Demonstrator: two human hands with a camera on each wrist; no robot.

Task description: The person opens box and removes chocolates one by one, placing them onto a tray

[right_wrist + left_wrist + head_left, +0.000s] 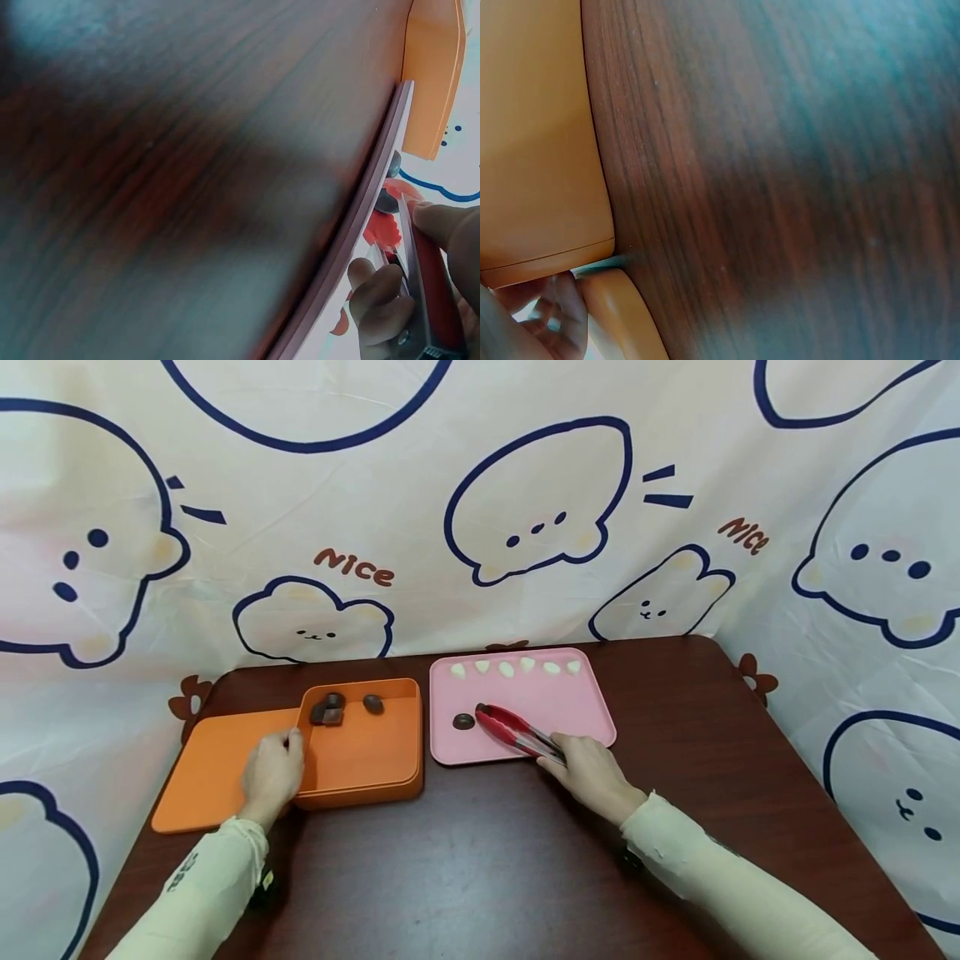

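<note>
Right and left hands at work over a tray and a box. The right hand (592, 772) grasps one pair of red tongs (517, 732); beyond it, between their tips, sits one dark piece (481, 707), whether lifted clear or resting on the tray cannot be told. The left hand (272, 772) is curled at the near side wall of one orange box (367, 756) and appears to grip that wall, its fingertips partly hidden.

The step in hand is judged to be the picking up of a dark piece with the tongs. The next move would call for steady pressure on the tongs and a lift and carry towards the left hand's side, the box held still.

Ahead of the right hand lies one pink tray (543, 697). Besides the piece in the tongs, it bears one dark oval piece (463, 721), just left of the tips, and six pale pieces (507, 669) in a row along the edge farthest from the hand. Ahead and to the right of the left hand, the box contains four dark pieces: three clustered together (332, 717) and one apart (372, 703). One orange lid (217, 752) lies flat to the left of the left hand.
</note>
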